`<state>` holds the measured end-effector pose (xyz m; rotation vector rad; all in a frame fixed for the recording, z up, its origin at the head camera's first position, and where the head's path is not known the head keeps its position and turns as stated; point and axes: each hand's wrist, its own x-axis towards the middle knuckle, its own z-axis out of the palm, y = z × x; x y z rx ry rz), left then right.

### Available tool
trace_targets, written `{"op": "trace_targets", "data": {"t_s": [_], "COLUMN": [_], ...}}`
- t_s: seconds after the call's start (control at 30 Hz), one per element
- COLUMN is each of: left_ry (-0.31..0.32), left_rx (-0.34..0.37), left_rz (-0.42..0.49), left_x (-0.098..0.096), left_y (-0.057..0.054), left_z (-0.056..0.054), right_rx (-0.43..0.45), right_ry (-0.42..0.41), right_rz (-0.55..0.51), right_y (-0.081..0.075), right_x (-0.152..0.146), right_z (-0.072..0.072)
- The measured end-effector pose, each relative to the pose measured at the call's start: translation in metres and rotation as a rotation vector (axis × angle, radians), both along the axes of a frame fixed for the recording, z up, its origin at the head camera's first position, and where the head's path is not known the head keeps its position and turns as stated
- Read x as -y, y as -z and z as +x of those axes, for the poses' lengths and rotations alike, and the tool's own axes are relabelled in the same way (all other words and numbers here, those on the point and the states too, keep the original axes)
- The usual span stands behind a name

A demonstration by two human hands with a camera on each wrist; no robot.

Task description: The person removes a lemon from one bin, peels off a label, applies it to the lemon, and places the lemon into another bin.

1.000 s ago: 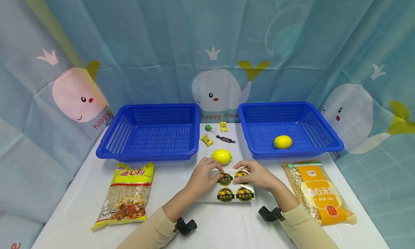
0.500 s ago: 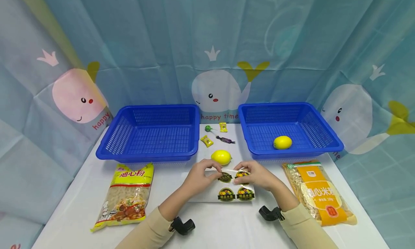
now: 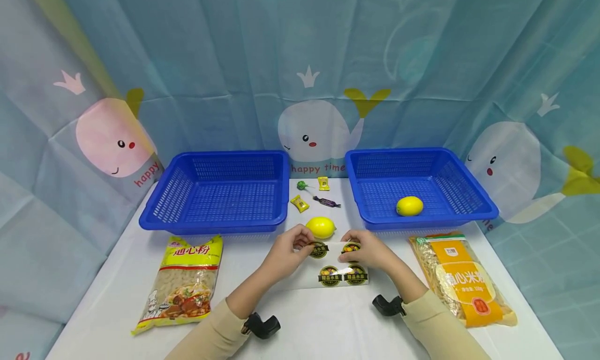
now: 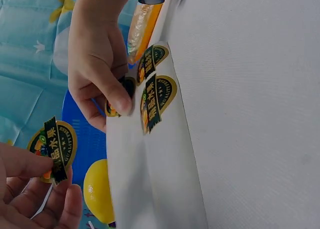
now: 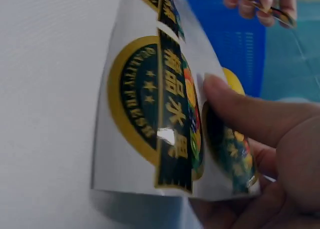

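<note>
My left hand (image 3: 283, 255) pinches a round black-and-gold fruit sticker (image 3: 319, 250) by its edge. In the left wrist view this sticker (image 4: 61, 148) is clear of the backing sheet. My right hand (image 3: 372, 251) grips the white sticker sheet (image 3: 304, 277) at its far right corner, thumb on top over one of the labels. Beyond the thumb, two more labels show along the sheet's near side; the right wrist view has one label (image 5: 150, 89) up close, on the bent sheet. A yellow lemon (image 3: 321, 227) lies just behind the hands.
Two blue baskets (image 3: 213, 224) (image 3: 422, 220) stand at the back; the right one holds a lemon (image 3: 410, 206). Wrapped candies (image 3: 326, 201) and a green lollipop (image 3: 301, 185) lie between them. Pasta bags (image 3: 185, 282) (image 3: 461, 279) flank the hands on the white table.
The left hand has drawn the sticker up off the sheet and a little leftward. The right hand keeps its hold on the sheet, whose near edge has risen slightly.
</note>
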<state>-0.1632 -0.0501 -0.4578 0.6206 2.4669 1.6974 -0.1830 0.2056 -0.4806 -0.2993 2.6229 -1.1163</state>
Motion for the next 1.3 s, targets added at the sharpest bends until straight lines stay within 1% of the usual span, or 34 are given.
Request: {"op": "trace_targets", "data": {"t_s": [0.17, 0.3, 0.43, 0.6, 0.7, 0.77, 0.87, 0.93, 1.1, 1.3], "left_ry": [0.010, 0.015, 0.007, -0.027, -0.035, -0.038, -0.050, -0.058, -0.068, -0.073], "left_rx": [0.019, 0.061, 0.106, 0.134, 0.154, 0.167, 0.180, 0.185, 0.190, 0.180], "left_rz": [-0.025, -0.032, -0.030, -0.032, -0.034, -0.032, -0.026, -0.019, -0.016, -0.022], "left_x": [0.001, 0.000, 0.001, 0.003, 0.004, 0.005, 0.007, 0.009, 0.011, 0.013], "left_y": [0.000, 0.001, 0.002, 0.003, 0.005, 0.006, 0.007, 0.007, 0.010, 0.012], "left_z": [0.000, -0.001, -0.001, -0.001, 0.000, 0.001, 0.002, 0.002, 0.002, 0.001], "right_rx": [-0.078, -0.137, -0.182, -0.216, -0.222, -0.231, -0.229, -0.220, -0.180, -0.123], "right_ry": [0.037, 0.053, 0.074, 0.081, 0.086, 0.095, 0.118, 0.135, 0.153, 0.170], "right_rz": [0.160, 0.263, 0.291, 0.300, 0.278, 0.238, 0.149, 0.097, 0.023, -0.009], "right_y": [0.001, 0.003, 0.003, 0.000, -0.002, -0.004, -0.007, -0.008, -0.004, 0.003], "right_x": [0.008, 0.011, 0.013, 0.014, 0.016, 0.019, 0.023, 0.027, 0.036, 0.046], "right_z": [0.004, 0.007, 0.008, 0.009, 0.010, 0.010, 0.006, 0.002, -0.014, -0.028]}}
